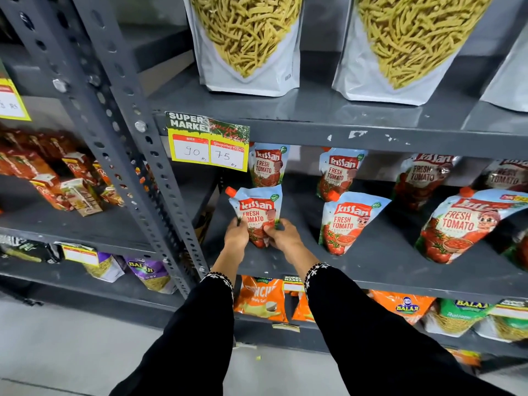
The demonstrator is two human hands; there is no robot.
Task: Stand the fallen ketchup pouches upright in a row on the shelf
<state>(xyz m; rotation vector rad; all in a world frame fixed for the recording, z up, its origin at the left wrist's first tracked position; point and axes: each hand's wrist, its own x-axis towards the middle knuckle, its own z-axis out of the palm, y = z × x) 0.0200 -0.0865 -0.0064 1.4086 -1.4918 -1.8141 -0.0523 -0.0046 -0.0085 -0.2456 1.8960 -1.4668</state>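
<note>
The hands (257,234) hide the lower sides of the front-left ketchup pouch (257,212). The upper shelf edge (371,137) cuts off the back-row pouches' tops (423,167). At right, the frame crops the snack bag (508,72); small pouch print is illegible.

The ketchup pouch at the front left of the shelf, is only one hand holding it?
No, both the left hand and the right hand grip the lower part of the front-left ketchup pouch, which stands upright.

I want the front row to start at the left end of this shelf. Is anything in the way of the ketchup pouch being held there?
Nothing visible blocks it. Both hands, left hand and right hand, already grip the front-left ketchup pouch near the shelf front. The next front pouch stands clear to its right.
</note>
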